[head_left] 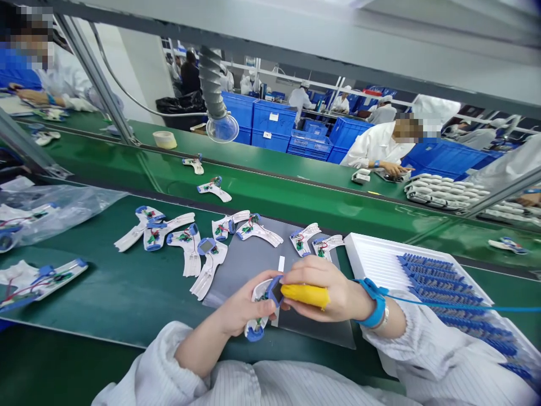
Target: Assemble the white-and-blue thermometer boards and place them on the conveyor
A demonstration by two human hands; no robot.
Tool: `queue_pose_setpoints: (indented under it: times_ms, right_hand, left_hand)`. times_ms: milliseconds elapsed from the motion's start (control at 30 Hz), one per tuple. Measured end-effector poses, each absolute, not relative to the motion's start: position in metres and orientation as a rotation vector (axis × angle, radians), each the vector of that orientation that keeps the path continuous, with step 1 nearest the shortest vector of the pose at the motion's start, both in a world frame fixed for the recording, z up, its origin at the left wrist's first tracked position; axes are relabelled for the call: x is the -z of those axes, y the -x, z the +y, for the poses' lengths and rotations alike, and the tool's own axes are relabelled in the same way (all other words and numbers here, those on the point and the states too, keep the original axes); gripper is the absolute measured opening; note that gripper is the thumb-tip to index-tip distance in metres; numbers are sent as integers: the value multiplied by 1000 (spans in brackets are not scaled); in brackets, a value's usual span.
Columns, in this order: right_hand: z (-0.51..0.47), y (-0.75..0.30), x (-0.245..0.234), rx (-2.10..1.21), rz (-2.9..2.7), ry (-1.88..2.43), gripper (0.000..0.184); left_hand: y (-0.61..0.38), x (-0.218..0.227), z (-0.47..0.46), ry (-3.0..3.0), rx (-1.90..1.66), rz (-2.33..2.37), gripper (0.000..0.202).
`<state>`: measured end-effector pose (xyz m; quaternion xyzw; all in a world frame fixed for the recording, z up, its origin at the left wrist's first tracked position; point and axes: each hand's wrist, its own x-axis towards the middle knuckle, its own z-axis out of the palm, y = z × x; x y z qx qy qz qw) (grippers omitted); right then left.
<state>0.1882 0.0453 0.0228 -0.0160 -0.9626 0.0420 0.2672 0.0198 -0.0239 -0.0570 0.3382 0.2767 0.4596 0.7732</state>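
From my remote view, the left hand (245, 304) is closed around a white plastic device (257, 316) with blue parts and exposed green circuit boards, and this device is just above the grey mat (315, 332), near the near edge of the bench (93, 304). The right hand (323, 290) has its fingers curled tightly around a yellow pad (305, 296), which touches the device beside its small blue-framed screen (276, 291) (I cannot tell if the pad is sponge or cloth). A blue wrist strap (374, 301) circles the right wrist, and its blue cord (456, 305) runs to the right over a white tray (372, 254) holding rows of blue parts (443, 287). More white devices (190, 248) lie on the bench and the mat, in front of the hands, and a clear plastic bag (54, 217) with similar devices lies at the left edge. Past the far edge, a green conveyor belt (296, 189) carries two more devices (214, 190). A grey metal beam (270, 48) crosses the top of my view and blocks part of the room. Behind it, a co-worker (376, 146) works with both hands across the belt, near stacked blue crates (270, 121).
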Motion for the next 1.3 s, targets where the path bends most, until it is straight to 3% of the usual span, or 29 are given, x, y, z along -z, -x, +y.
queue_pose_setpoints:
  times_ms: [133,267,533,800,1100,1300]
  right_hand:
    - [47,-185,-31,136,-2692,96,10]
    - [44,-186,-27,171,-2687,96,11]
    - [41,-188,-6,-202,-2535,229,16]
    - [40,-187,-7,-317,-2632,141,12]
    - [36,-186,-1,-307,-2698,165,14]
    - [36,-187,0,-310,-2671,155,12]
  left_hand:
    - [-22,56,-23,-738,-997,626,67]
    - [-21,56,-26,-665,-1046,583,60]
    - [-22,58,-31,-682,-1042,556,70]
    - [-18,56,-29,-989,-1182,769,77]
    - [-22,44,-35,-1256,-1070,1086,40]
    - [-26,54,-36,-1285,-1184,1012,41]
